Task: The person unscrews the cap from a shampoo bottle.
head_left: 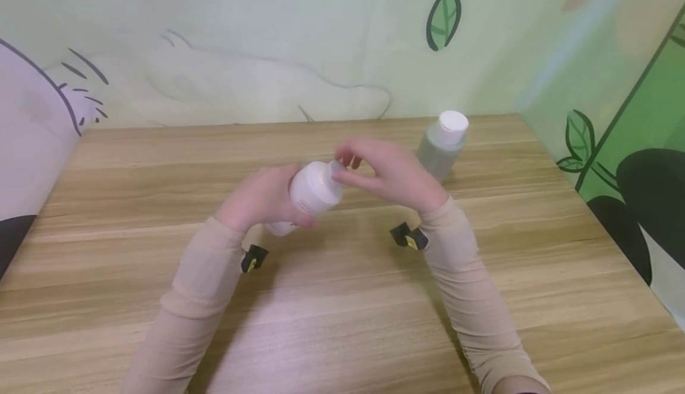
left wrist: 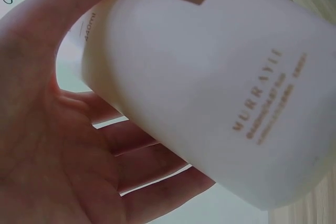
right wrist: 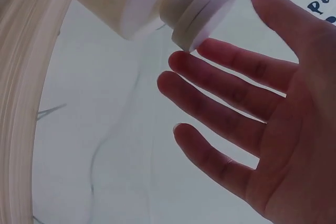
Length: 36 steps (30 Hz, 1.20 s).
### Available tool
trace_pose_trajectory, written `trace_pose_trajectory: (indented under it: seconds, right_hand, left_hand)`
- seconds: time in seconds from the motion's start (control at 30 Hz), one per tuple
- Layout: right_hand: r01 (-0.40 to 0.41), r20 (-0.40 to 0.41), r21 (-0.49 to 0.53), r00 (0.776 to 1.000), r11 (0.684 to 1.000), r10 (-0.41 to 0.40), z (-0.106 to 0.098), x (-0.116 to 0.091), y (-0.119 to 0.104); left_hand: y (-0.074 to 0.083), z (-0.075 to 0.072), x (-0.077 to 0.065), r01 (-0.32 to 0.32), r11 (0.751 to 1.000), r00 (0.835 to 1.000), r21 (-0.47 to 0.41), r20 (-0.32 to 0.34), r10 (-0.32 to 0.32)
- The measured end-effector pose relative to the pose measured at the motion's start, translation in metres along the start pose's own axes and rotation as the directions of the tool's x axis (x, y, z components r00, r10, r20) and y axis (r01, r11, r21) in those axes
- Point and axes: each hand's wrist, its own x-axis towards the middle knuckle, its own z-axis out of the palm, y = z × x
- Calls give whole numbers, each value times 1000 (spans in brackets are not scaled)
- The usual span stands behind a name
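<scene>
A white bottle (head_left: 312, 191) with brown lettering is tilted above the wooden table, its capped end pointing up and right. My left hand (head_left: 267, 195) grips it around the body. In the left wrist view, the fingers pass behind the bottle (left wrist: 199, 72) and the thumb lies over its near side. My right hand (head_left: 393, 171) is beside the white cap (right wrist: 205, 17). Its fingers are spread and gently bent, with the index and middle fingertips right at the cap's edge. The thumb stands apart from the cap in the right wrist view.
Behind my right hand, a second bottle (head_left: 441, 147), pale grey-green with a white cap, stands upright on the table (head_left: 332, 311). A wall (head_left: 257, 43) with painted leaves and cartoon shapes borders the table's back and right sides.
</scene>
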Motion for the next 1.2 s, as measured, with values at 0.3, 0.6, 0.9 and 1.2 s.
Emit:
trace_pose_trajectory:
  seconds: [0.3,0.6,0.9,1.2]
  right_hand:
    - [100,-7,-18,995,995,-100,0,-1,1]
    - [242,10,29,970,970,-242,-1,-1,0]
    - [231,-23,46,973,972,-230,-1,1,2]
    - [51,-46,20,998,999,-50,0,0,1]
  left_hand:
    - [1,1,2,-6,1000,1000,-4,7,6]
    - [-2,3,1,-6,1000,1000,-12,4,6]
    - [-3,3,2,-12,1000,1000,-17,6,13]
    - [-2,3,2,-1,1000,1000,-17,19,1]
